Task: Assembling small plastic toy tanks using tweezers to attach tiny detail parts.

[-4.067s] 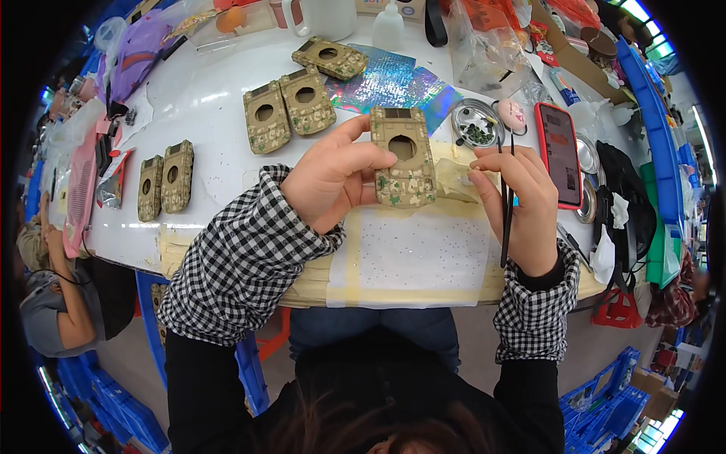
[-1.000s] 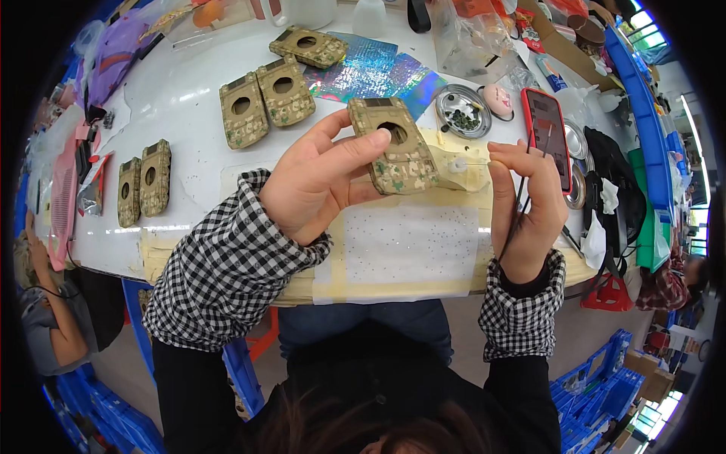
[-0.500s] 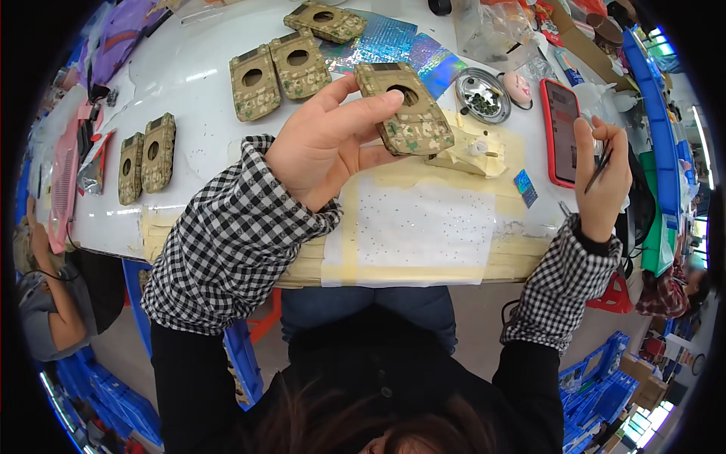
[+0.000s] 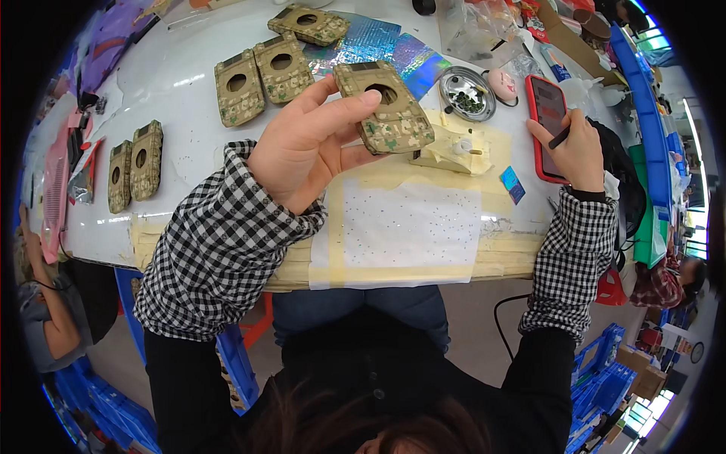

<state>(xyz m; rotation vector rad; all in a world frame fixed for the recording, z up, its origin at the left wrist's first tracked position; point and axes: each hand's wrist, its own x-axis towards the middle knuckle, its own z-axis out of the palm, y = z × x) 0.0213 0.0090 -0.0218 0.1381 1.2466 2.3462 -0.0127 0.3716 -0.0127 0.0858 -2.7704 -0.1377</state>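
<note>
My left hand grips a camouflage-patterned model tank hull above the table, thumb beside the round hole in its top. Over at the right, my right hand is closed around a slim dark tool, perhaps tweezers; most of it is hidden by the fingers. That hand is at the edge of a red-cased phone, its thumb near the screen. Below the held hull, a white sheet dotted with tiny specks is taped at the table's front edge. A tape-covered block with a small white peg stands behind the sheet.
More camouflage hulls lie farther back, and two smaller-looking ones at left. A round dish holds small dark green parts beside a pink egg-shaped item. Shiny blue foil sheets lie behind. Another person's arm shows at far left.
My right hand has turned and come down onto the phone's edge, its fingers closing in around the dark tool. My left hand still holds the hull; the whole view has shifted slightly.
</note>
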